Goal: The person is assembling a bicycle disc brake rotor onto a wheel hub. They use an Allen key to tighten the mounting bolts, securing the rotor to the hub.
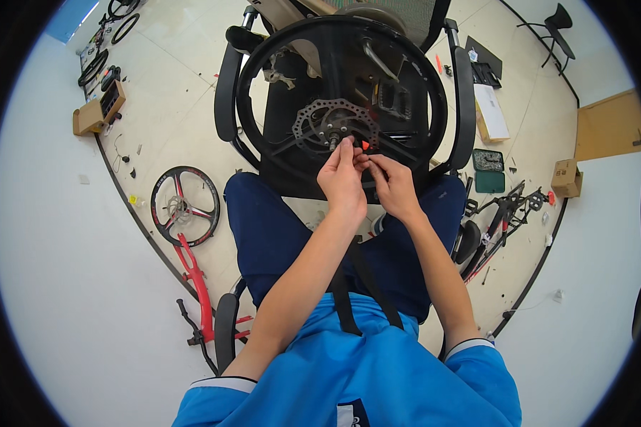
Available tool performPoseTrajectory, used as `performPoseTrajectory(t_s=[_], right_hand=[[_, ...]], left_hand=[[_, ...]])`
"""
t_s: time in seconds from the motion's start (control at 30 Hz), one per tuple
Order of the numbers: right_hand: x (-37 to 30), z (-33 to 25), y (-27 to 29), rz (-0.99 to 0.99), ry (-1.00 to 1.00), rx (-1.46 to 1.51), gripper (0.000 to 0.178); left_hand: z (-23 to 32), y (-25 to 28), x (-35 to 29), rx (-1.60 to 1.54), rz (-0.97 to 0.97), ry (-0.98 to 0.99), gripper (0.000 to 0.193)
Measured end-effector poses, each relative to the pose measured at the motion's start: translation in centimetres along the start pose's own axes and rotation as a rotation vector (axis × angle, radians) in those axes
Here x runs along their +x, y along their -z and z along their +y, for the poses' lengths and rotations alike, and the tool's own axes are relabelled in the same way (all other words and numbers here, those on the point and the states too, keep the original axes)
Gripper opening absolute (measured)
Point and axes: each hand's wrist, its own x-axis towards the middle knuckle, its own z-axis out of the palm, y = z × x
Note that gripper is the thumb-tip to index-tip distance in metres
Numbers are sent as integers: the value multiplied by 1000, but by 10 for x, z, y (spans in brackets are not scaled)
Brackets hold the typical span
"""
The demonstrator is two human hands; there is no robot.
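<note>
A black bicycle wheel [434,85] lies flat across the seat of an office chair in front of me. Its brake disc [312,117] faces up, and a threaded axle end [334,142] rises from the hub. My left hand [343,181] is closed in a pinch just beside the axle. Close on its right, my right hand [394,186] is pinched too, with its fingertips nearly meeting the left ones. Whatever the fingertips hold is too small to make out. A small orange-red piece [365,145] shows just beyond them. A pedal [393,99] is visible inside the wheel's ring.
Black armrests [226,92] flank the wheel. On the floor at left lie another wheel [214,206] and a red bicycle frame [201,292]. To the right are a dark bicycle frame [502,220], a green case [488,182], a white box [491,114] and a cardboard box [567,178].
</note>
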Motion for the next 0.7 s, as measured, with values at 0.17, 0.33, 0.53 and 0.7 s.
performPoseTrajectory(t_s=[0.17,0.33,0.53,0.7], right_hand=[[3,1,-10,61,4,76,15],[-1,-2,-14,41,-39,49,16],[-1,-3,-16,72,-6,86,15],[-3,-3,-19,30,-108,119,14]], left_hand=[[1,-6,1,4,0,-32,24],[7,-11,-3,28,49,-11,26],[7,-11,-5,13,63,0,24],[10,-11,-5,-6,62,27,23]])
